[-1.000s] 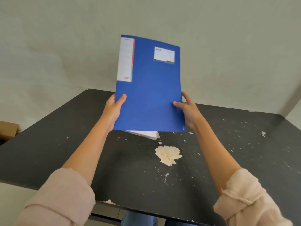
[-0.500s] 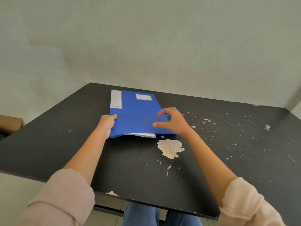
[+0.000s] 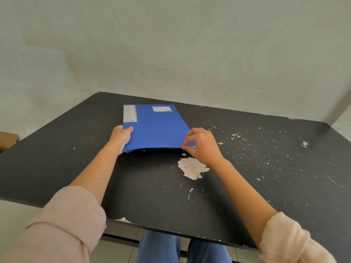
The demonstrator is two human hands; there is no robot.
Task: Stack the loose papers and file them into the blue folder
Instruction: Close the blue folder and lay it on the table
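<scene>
The blue folder (image 3: 155, 126) lies closed and nearly flat on the black table (image 3: 152, 186), white label strip at its far left, its near edge slightly raised. My left hand (image 3: 120, 136) grips its near left edge, thumb on the cover. My right hand (image 3: 201, 144) pinches the near right corner with curled fingers. The papers are hidden inside; only a thin pale edge shows at that corner.
A pale patch of peeled paint (image 3: 191, 168) lies just in front of my right hand, with small white flecks scattered to the right. A cardboard box (image 3: 7, 139) sits beyond the table's left edge. A plain wall rises behind the table.
The folder came down from upright in the air to lie on the table. My right hand shifted from spread on the cover to pinching the near right corner; the white paper edge slid out of sight.
</scene>
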